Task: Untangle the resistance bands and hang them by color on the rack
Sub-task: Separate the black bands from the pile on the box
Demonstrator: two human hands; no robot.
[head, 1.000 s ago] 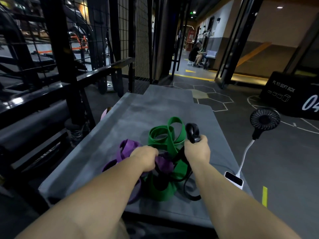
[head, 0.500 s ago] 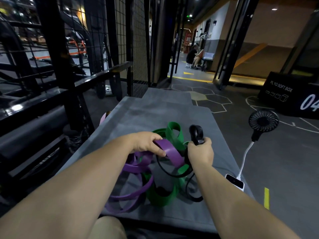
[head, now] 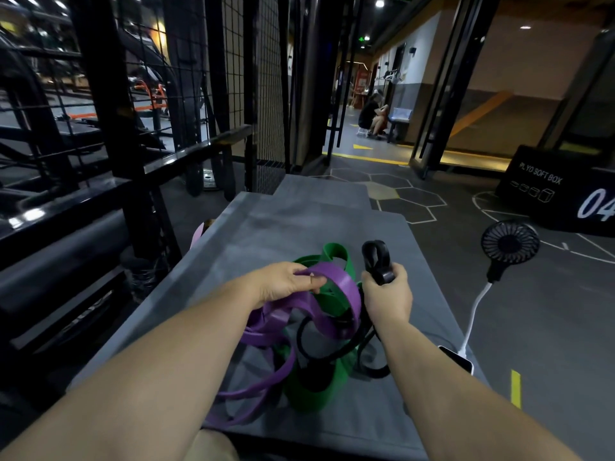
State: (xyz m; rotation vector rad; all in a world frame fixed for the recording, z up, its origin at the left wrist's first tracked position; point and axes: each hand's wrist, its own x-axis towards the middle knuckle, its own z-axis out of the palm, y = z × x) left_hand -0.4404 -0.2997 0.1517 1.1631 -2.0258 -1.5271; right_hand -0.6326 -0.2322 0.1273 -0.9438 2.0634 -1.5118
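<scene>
Untangling is in hand: a purple band (head: 336,287) is pinched by the left hand (head: 286,284), a black band (head: 376,261) gripped by the right hand (head: 387,294). The tangle, green band (head: 316,384) included, lies on the grey bench (head: 266,227). Next, the purple loop probably needs drawing free.

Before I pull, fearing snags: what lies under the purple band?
A green band and a black band pass beneath the purple band, on the grey mat. Their crossings underneath are covered.

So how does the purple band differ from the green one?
The purple band is held up, pinched in the left hand; the green band lies on the mat, in no hand. The purple band arches over the pile's top; the green band sits mostly under it. Both are flat loops, tangled with the black band gripped by the right hand.
</scene>
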